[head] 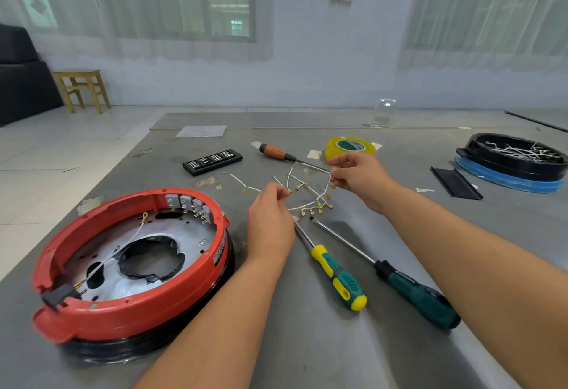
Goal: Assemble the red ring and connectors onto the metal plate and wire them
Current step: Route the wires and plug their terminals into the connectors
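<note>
Both hands (270, 219) (358, 178) pinch one wire (310, 202) — ring (123, 269) left.

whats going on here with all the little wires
A person is sorting a tangle of white wires with brass terminals on the grey table. The left hand pinches one wire end, and the right hand pinches another. The red ring already sits on the metal plate with grey connectors inside and one wire across it. Two screwdrivers lie nearby, untouched.

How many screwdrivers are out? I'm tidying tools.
3: a wooden-handled one beside the tape, a green-yellow one and a dark green one between the forearms.
</note>
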Demonstrator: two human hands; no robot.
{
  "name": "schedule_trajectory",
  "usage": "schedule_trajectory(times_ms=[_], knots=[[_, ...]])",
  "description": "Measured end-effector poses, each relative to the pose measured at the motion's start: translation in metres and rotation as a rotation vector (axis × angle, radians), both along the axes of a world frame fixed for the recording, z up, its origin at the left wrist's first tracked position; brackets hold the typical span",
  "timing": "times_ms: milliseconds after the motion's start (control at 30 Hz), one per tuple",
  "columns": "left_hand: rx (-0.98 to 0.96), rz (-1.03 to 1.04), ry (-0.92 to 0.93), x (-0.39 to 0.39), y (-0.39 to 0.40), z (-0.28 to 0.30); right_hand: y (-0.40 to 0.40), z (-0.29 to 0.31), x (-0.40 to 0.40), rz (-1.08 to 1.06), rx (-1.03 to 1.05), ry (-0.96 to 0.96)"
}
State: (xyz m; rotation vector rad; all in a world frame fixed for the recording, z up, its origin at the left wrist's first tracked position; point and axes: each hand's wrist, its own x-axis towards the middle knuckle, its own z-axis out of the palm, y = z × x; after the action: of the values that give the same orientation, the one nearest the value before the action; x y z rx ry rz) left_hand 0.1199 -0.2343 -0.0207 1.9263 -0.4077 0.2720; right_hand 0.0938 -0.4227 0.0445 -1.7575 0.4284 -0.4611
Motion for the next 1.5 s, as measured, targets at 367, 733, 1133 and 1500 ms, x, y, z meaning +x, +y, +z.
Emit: schedule_trajectory(times_ms=[367, 733, 1133, 1500], knots=[[-0.268, -0.186, -0.165, -0.068, 0.040, 0.023, 0.078, -0.001, -0.033, -0.190, 0.416, -0.138], [-0.608, 0.037, -0.056, -0.069, 0.149, 0.067, 0.167, -0.018, -0.039, -0.168, 0.672, -0.350], [0.080, -0.012, -0.170, -0.049, 0.207, 0.074, 0.204, -0.029, -0.012, -0.140, 0.520, -0.304], [0.441, -0.289, -0.141, -0.043, 0.202, 0.063, 0.203, -0.043, -0.012, -0.133, 0.527, -0.279]])
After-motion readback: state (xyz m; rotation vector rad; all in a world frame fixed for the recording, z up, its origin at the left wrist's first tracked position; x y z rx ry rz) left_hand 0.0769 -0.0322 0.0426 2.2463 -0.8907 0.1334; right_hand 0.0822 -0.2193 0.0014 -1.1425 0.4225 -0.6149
